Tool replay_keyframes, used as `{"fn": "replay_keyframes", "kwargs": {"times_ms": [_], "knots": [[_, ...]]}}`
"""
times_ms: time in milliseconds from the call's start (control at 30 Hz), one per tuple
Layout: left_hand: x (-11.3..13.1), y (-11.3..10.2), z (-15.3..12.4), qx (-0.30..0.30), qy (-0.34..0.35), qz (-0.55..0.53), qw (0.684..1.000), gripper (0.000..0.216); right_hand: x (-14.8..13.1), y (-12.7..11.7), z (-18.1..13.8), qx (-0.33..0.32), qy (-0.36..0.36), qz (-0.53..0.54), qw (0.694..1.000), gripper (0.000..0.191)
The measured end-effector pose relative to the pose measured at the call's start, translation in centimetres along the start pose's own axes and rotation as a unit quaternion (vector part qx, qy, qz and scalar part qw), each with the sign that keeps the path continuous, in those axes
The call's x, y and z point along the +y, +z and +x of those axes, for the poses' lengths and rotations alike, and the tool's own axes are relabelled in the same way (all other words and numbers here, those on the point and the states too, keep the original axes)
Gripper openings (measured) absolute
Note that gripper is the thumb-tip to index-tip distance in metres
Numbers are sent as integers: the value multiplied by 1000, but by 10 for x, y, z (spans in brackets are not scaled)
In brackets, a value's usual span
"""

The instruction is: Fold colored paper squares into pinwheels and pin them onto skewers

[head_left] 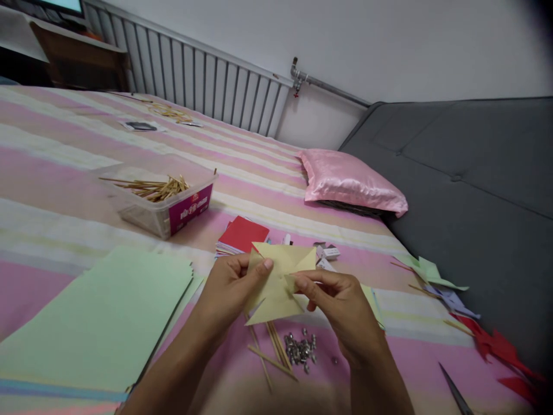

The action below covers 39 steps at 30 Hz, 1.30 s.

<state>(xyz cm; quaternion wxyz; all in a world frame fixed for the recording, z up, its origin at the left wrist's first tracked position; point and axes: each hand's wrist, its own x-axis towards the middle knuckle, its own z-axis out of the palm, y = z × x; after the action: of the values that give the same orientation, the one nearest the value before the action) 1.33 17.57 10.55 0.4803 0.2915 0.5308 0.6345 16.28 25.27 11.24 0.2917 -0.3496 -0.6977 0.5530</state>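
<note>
Both hands closed on the yellow paper

In my head view, the left hand (231, 282) grips the left edge of the slit yellow paper (280, 297), its thumb on top. The right hand (334, 297) pinches a small flap near the sheet's middle, thumb against finger. The hands are apart from each other, with the paper held up between them, above the bed.

On the near side I see thin sticks (276, 344) beside a pile of silvery beads (300, 350). Just beyond the paper sits a red-topped stack (244, 233); green sheets (99, 317) lie left, with a stick-filled plastic box (192, 208) farther off. A pointed blade (453, 387) lies near right.
</note>
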Motion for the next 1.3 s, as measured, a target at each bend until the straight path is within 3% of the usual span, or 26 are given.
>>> {"fn": "replay_keyframes", "kwargs": {"times_ms": [167,500,967,1200,1300], "knots": [[-1,1,-1,-10,25,8,1000,36,2,2,0,-1,0,-60,998,16],[4,6,-5,-18,-36,-25,999,22,0,2,-1,2,-2,-98,995,17],[-1,6,-1,-37,-44,-15,998,18,1,3,-2,6,-11,-144,989,19],[-8,13,1,25,-52,-46,997,24,-4,7,-5,79,-56,-152,984,13],[-7,17,-1,65,-42,-79,994,22,-5,8,-6,82,-81,-81,990,31]]}}
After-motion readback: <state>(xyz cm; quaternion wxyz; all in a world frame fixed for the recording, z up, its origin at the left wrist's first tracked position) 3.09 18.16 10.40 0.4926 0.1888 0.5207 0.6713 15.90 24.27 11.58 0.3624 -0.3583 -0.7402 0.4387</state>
